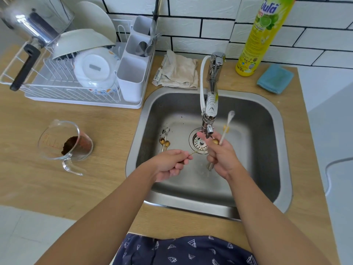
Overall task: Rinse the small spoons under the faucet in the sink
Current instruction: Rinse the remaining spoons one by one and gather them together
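Over the steel sink (263,119), my left hand (170,163) pinches the thin handle of a small gold spoon (196,151) that points toward the drain. My right hand (221,152) grips a white spoon (227,127) pointing up and a gold-bowled spoon (215,141), right below the faucet (210,109) nozzle. Several more small spoons (165,141), gold and silver, lie on the sink floor at the left, beside dark grounds. Running water is hard to make out.
A glass measuring jug (65,142) with brown grounds sits on the wooden counter at the left. A dish rack (76,73) with bowls and a cutlery holder stands behind it. A folded cloth (179,71), a yellow detergent bottle (261,35) and a blue sponge (275,78) line the back.
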`<state>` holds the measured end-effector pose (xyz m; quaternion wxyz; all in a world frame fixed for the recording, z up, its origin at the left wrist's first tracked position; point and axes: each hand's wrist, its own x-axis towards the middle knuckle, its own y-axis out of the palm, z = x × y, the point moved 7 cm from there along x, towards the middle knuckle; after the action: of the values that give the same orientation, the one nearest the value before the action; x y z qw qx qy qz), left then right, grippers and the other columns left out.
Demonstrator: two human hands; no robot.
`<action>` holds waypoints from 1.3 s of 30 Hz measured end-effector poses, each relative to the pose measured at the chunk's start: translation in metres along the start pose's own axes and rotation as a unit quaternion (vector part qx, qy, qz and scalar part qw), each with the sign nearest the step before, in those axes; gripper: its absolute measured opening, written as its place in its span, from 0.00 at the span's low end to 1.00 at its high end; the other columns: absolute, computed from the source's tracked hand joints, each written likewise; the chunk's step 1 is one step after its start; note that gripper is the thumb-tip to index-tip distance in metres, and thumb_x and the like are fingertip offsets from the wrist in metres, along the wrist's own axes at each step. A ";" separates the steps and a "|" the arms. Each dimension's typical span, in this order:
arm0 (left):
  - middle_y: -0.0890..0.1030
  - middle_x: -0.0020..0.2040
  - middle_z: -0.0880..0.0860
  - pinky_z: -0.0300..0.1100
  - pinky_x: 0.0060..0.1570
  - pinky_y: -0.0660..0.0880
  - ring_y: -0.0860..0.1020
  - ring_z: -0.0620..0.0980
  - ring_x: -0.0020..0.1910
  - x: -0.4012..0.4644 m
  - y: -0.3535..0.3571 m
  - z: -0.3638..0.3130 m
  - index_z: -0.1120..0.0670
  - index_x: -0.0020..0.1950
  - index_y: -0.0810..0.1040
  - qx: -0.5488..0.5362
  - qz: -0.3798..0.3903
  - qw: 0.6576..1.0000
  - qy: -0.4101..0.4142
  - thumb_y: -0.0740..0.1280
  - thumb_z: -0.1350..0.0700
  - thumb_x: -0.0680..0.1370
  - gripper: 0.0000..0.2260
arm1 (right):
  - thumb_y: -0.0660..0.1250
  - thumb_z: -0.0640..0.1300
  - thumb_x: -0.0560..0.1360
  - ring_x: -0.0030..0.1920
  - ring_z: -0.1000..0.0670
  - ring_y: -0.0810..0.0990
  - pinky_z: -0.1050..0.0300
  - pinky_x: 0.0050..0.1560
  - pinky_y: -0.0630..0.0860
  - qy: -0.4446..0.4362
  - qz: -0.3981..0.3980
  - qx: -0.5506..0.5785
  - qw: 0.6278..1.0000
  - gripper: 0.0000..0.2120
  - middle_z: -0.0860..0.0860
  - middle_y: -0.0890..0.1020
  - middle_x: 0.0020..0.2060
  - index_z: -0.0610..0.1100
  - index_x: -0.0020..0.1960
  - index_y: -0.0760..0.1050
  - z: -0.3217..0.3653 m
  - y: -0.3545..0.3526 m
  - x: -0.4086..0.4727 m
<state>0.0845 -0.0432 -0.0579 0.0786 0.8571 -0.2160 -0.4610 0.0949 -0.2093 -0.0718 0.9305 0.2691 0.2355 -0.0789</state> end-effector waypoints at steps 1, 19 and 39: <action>0.75 0.33 0.50 0.30 0.20 0.59 0.65 0.40 0.24 0.007 0.005 -0.005 0.59 0.53 0.75 -0.032 -0.004 0.999 0.010 0.61 0.58 0.84 0.06 | 0.69 0.39 0.79 0.22 0.60 0.59 0.67 0.20 0.59 -0.006 -0.002 0.009 1.000 0.17 0.48 0.85 0.49 0.44 0.67 0.75 0.006 -0.007 0.000; 0.84 0.41 0.54 0.31 0.34 0.77 0.80 0.38 0.32 0.024 0.026 -0.049 0.56 0.54 0.81 0.376 -0.171 0.859 0.303 0.68 0.59 0.80 0.05 | 0.62 0.35 0.84 0.21 0.58 0.60 0.66 0.21 0.60 -0.044 -0.151 0.108 0.982 0.05 0.42 0.88 0.47 0.43 0.57 0.70 0.035 -0.042 0.000; 0.81 0.30 0.51 0.36 0.27 0.70 0.74 0.47 0.24 0.024 0.043 -0.018 0.54 0.46 0.70 0.255 -0.118 0.943 0.176 0.65 0.37 0.77 0.20 | 0.56 0.47 0.87 0.25 0.57 0.70 0.63 0.29 0.72 -0.057 -0.142 0.201 0.968 0.16 0.46 0.85 0.45 0.43 0.43 0.72 0.017 -0.021 -0.010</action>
<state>0.0985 -0.0941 -0.0514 -0.1610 0.9354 -0.2063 -0.2378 0.0875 -0.2358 -0.0641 0.8483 0.4100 0.1972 -0.2708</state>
